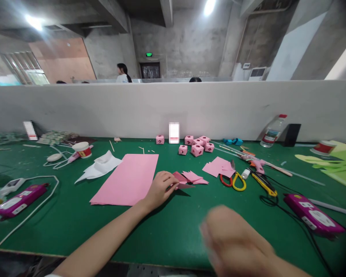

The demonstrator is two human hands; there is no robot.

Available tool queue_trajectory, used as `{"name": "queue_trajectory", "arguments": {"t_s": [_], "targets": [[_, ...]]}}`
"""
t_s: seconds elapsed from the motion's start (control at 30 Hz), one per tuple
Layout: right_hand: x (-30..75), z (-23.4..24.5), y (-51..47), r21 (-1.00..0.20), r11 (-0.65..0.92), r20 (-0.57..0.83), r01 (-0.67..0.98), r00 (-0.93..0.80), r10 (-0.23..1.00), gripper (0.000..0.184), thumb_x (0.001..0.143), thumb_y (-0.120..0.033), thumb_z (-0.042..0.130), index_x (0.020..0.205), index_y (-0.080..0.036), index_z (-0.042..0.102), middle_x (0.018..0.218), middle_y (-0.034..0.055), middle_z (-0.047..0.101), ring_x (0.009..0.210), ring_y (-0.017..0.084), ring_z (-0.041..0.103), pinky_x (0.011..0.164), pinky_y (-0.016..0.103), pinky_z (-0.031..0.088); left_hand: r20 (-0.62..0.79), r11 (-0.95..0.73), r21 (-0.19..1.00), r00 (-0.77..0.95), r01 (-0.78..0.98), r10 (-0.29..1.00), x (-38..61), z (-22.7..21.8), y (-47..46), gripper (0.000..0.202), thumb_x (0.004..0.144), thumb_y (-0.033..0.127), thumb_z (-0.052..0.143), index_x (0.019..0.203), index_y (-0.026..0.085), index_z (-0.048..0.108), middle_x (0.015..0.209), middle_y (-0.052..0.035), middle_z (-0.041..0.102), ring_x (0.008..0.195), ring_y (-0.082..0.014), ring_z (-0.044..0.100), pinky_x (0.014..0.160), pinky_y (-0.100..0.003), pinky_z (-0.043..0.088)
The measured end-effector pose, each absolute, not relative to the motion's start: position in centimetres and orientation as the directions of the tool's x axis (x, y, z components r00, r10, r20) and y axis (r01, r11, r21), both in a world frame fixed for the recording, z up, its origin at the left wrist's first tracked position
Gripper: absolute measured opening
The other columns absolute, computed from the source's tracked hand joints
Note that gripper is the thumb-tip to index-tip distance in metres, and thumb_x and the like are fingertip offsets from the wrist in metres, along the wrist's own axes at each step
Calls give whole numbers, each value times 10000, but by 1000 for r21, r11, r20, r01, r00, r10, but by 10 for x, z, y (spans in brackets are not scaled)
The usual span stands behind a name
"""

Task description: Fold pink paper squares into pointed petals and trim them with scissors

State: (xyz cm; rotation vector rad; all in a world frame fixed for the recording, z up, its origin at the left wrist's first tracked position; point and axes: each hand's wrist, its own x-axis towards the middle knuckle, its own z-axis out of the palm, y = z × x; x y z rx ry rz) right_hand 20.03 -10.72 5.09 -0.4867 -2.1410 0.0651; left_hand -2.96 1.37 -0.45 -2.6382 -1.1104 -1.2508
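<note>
My left hand (160,187) is closed with its fingertips pinching a folded piece of pink paper (187,186) just above the table. Right behind it lie several small folded pink paper pieces (193,177). A stack of large pink paper sheets (128,179) rests beside my left wrist. In the near right foreground, my right hand (233,236) is smeared by motion, so its fingers cannot be made out. Flat pink paper squares (219,167) lie farther back, partly over scissors (238,182) with red and yellow handles.
Several pink paper cubes (197,149) stand near the white partition (173,107). To the right are a utility knife (264,184), a pink glue gun (258,165), a purple power strip (314,215) and a water bottle (273,131). A paper cup (82,150) and white tissue (100,167) sit left.
</note>
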Motion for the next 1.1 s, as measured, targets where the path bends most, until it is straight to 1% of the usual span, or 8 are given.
{"name": "queue_trajectory", "arguments": {"t_s": [0.07, 0.1, 0.2, 0.3, 0.47, 0.6, 0.77, 1.1], "targets": [[182, 49, -60, -161, 924, 791, 347, -515, 331, 286, 909, -170, 536, 1174, -270, 573, 1115, 67, 661, 1060, 212, 597, 905, 405, 501, 706, -756, 238, 426, 610, 566, -30, -4, 14, 150, 924, 278, 536, 945, 214, 670, 945, -64, 668, 950, -210, 568, 876, -392, 447], [175, 44, -37, -132, 891, 762, 434, -531, 371, 292, 901, -162, 543, 1182, -235, 574, 1143, 87, 658, 1106, 231, 574, 945, 434, 472, 712, -758, 226, 427, 612, 557, -30, -4, 14, 148, 920, 278, 540, 953, 215, 671, 957, -66, 668, 955, -211, 566, 880, -397, 448], [165, 25, 11, -59, 796, 735, 602, -514, 443, 139, 896, -255, 590, 1004, -193, 652, 968, 95, 708, 1015, 253, 595, 868, 424, 468, 703, -748, 217, 432, 627, 565, -31, -3, 13, 146, 919, 266, 542, 970, 217, 670, 977, -65, 667, 965, -207, 561, 896, -396, 443], [169, 8, 24, -24, 771, 683, 636, -553, 477, 120, 916, -235, 559, 869, -201, 665, 857, 61, 721, 893, 209, 616, 884, 413, 427, 683, -735, 233, 431, 637, 590, -31, -3, 12, 147, 928, 273, 532, 936, 217, 668, 951, -58, 665, 943, -200, 566, 886, -385, 440], [170, 5, 15, -44, 765, 705, 642, -523, 479, 82, 860, -191, 584, 892, -214, 656, 903, 45, 727, 924, 202, 611, 979, 433, 360, 691, -733, 219, 428, 644, 582, -27, -1, 9, 120, 916, 254, 541, 924, 212, 653, 945, -56, 663, 938, -198, 565, 874, -373, 439], [169, 4, 18, -3, 762, 685, 648, -554, 474, 71, 844, -198, 587, 866, -214, 652, 882, 53, 720, 946, 216, 603, 995, 444, 345, 698, -716, 169, 431, 677, 572, -25, 0, 9, 93, 881, 230, 556, 845, 210, 638, 894, -51, 656, 935, -208, 560, 875, -381, 435], [180, 2, 28, -40, 730, 710, 683, -494, 501, 84, 854, -195, 580, 803, -208, 645, 845, 37, 708, 902, 195, 601, 957, 404, 365, 714, -684, 191, 379, 704, 589, -26, 0, 13, 104, 862, 218, 554, 774, 197, 604, 820, -45, 634, 890, -205, 559, 820, -363, 439], [196, 6, 35, -145, 692, 701, 707, -420, 576, 106, 875, -226, 586, 807, -210, 665, 839, 43, 719, 914, 215, 602, 862, 373, 390, 702, -668, 239, 350, 705, 621, -26, -2, 16, 116, 863, 227, 551, 763, 202, 604, 804, -39, 637, 880, -205, 563, 804, -363, 432]]}}
